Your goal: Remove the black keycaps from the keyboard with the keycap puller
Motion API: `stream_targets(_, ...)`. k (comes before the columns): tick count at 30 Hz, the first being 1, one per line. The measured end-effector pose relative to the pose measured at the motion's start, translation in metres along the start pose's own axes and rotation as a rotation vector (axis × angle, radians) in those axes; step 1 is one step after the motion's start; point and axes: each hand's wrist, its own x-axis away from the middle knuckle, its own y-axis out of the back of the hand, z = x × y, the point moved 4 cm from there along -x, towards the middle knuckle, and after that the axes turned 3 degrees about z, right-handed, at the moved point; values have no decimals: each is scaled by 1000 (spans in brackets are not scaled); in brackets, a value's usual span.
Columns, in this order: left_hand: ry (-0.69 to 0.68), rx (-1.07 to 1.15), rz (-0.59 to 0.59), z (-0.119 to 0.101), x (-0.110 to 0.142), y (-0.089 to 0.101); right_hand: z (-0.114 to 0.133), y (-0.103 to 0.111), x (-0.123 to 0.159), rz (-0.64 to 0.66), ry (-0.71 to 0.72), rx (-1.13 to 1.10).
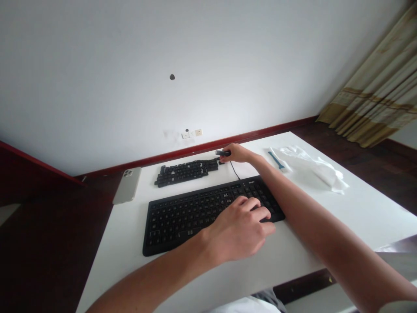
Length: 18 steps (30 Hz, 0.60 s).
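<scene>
A black keyboard lies on the white table in front of me. My left hand rests on its right end, fingers curled over the keys. Behind the keyboard lie rows of loose black keycaps. My right hand reaches to the far right end of those keycaps and is closed on a small dark tool. The keyboard's thin black cable runs back toward that hand.
A phone lies face down at the table's far left edge. A blue-handled brush and a white cloth lie at the far right. A white wall with a socket stands behind; a curtain hangs at right.
</scene>
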Motion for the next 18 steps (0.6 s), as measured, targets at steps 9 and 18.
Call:
stream_targets(9,-67,-15,15,-21,1,-5,5,-3,0,11,8,-17)
stream_targets(18,-13,45,-23,-14,10,-22,40,42,19,-266,-36,-415)
